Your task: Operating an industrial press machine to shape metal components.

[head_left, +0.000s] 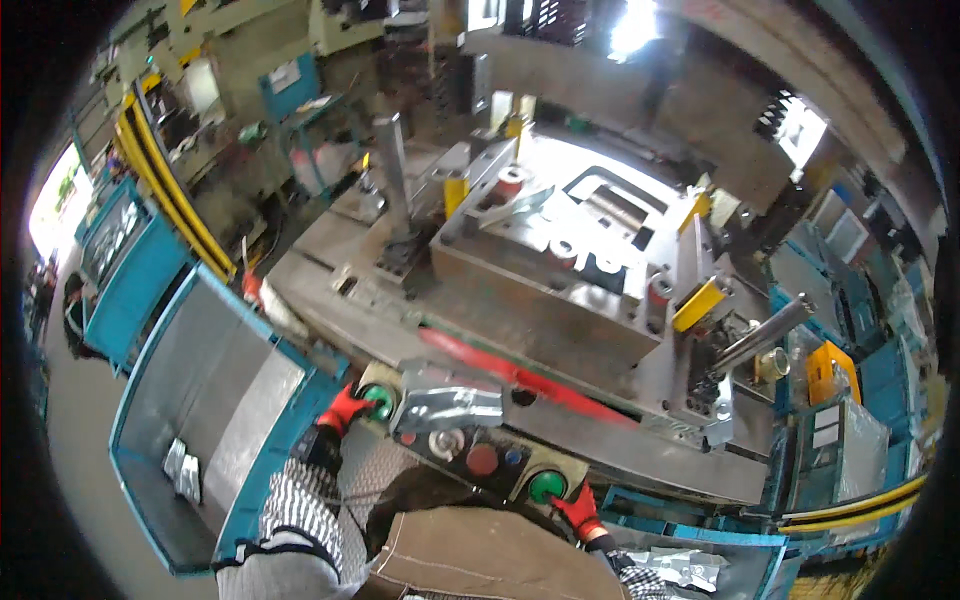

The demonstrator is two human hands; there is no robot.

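Note:
My left hand (343, 408), in a red glove, is at the left green push button (378, 402) of a control panel (425, 446), its fingers apart and touching the button. My right hand (582, 515), also red-gloved, reaches the right green push button (547, 487) with its fingers spread. Neither holds anything. Between the hands, a bent, shiny sheet-metal part (450, 400) lies over the panel's upper edge. A red round button (482, 459) sits mid-panel. Beyond it stands a press die (545, 290) with a bright metal sheet (600, 215) on top.
A blue-rimmed bin (122, 440) at the left holds a few metal parts (184, 470). Another blue bin (740, 538) with metal parts is at lower right. A red bar (530, 378) runs along the press bed's front. Steel posts (393, 175) and yellow-black guards (165, 180) rise around the press.

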